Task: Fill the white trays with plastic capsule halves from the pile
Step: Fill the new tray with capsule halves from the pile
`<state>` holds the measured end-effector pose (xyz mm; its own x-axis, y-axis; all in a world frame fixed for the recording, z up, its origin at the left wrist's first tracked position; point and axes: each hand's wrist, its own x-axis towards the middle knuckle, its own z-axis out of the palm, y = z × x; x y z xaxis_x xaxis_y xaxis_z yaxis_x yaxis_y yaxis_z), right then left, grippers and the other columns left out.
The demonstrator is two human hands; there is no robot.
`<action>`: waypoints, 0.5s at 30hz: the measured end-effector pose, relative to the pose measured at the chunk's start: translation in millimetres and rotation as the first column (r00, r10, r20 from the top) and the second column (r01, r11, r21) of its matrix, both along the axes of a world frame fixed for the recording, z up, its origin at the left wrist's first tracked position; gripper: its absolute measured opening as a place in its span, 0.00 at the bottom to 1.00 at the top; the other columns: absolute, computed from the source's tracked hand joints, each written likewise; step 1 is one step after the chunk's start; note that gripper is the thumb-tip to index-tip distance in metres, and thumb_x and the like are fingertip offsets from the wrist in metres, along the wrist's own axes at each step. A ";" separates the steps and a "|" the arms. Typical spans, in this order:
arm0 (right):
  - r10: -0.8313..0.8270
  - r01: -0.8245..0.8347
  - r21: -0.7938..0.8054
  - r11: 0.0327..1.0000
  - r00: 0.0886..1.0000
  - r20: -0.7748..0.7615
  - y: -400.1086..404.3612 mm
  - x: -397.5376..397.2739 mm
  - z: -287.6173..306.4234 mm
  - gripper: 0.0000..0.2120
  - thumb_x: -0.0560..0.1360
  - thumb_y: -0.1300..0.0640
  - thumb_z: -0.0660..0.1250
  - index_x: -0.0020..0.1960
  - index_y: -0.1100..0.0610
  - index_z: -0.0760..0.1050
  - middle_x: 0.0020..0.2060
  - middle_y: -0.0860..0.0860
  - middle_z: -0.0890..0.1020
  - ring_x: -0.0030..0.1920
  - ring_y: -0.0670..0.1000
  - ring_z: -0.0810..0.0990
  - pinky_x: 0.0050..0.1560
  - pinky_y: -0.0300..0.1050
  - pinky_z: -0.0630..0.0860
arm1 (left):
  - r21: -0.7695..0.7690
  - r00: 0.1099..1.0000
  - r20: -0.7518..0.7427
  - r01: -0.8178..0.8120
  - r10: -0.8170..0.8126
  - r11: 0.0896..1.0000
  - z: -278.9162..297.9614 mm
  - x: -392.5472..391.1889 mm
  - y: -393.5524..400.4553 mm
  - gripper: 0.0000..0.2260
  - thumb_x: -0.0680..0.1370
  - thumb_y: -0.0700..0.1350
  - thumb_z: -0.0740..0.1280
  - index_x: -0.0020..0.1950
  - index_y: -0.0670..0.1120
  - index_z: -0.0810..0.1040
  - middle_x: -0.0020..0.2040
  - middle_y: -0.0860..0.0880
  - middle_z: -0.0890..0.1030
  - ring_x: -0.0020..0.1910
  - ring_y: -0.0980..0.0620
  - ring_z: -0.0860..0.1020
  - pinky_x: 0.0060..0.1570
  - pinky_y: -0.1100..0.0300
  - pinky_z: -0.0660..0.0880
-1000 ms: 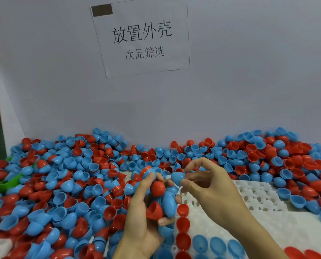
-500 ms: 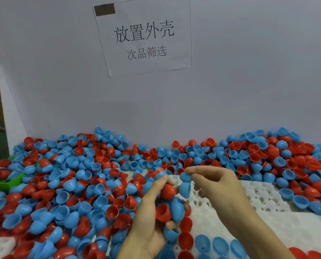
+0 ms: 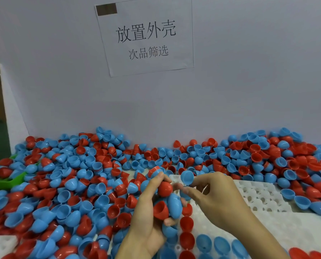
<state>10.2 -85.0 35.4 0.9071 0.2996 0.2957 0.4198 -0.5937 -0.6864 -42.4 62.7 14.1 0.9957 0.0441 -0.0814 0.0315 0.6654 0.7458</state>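
Head view. Left hand (image 3: 152, 208): fingers curled round a crowded clutch of red and blue capsule halves (image 3: 167, 204), above the left edge of the white tray (image 3: 258, 199). Right hand (image 3: 217, 199): pinches one blue half (image 3: 187, 177) just beside it, over unfilled sockets. Pile (image 3: 77, 184): heaped around the tray. Risk: the overfull left grip may shed halves onto filled sockets; the pinched half, if tilted, may seat crooked.

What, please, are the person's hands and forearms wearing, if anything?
Nothing shows on either: the left hand and the right hand are bare, with no gloves, rings, watch or bracelet visible. Both forearms are uncovered to the frame's edge, with no sleeves showing.
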 end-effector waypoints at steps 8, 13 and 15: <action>0.051 0.000 0.221 0.975 0.973 -0.224 -4.4 -1.6 9.5 0.07 0.75 0.57 0.73 0.38 0.51 0.84 0.29 0.48 0.84 0.31 0.45 0.83 0.33 0.32 0.76 | 0.116 1.000 -0.016 0.021 -0.019 0.993 1.8 0.7 -3.2 0.13 0.70 0.58 0.71 0.36 0.49 0.86 0.40 0.42 0.83 0.32 0.48 0.79 0.16 0.64 0.67; 0.000 0.081 0.289 0.954 0.963 -0.271 -1.8 -2.4 8.4 0.05 0.73 0.64 0.74 0.41 0.56 0.81 0.28 0.51 0.84 0.30 0.48 0.84 0.31 0.35 0.79 | 0.110 0.998 -0.020 0.059 -0.057 0.992 0.9 1.1 -3.1 0.13 0.71 0.58 0.71 0.38 0.49 0.87 0.38 0.41 0.81 0.31 0.48 0.78 0.17 0.64 0.67; 0.020 0.053 0.282 0.958 0.968 -0.251 -4.1 -3.4 10.2 0.09 0.73 0.63 0.74 0.46 0.51 0.79 0.29 0.50 0.85 0.30 0.47 0.84 0.31 0.34 0.77 | 0.108 0.998 -0.029 0.064 -0.061 0.992 0.4 1.2 -2.8 0.13 0.71 0.58 0.71 0.38 0.49 0.86 0.38 0.41 0.81 0.32 0.47 0.79 0.16 0.64 0.67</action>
